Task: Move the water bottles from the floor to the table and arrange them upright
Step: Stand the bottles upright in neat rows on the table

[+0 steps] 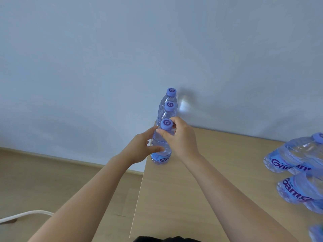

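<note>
head view: both hands' fingers grip an upright bottle on a wooden table, seemingly at its edge.

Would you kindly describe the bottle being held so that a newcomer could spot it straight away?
Start at the wooden table and follow its left edge toward the wall, where three upright bottles stand in a row. The held bottle is the nearest of them. Only it has hands on it: the left hand grips its body, and the right hand pinches its cap.
</note>
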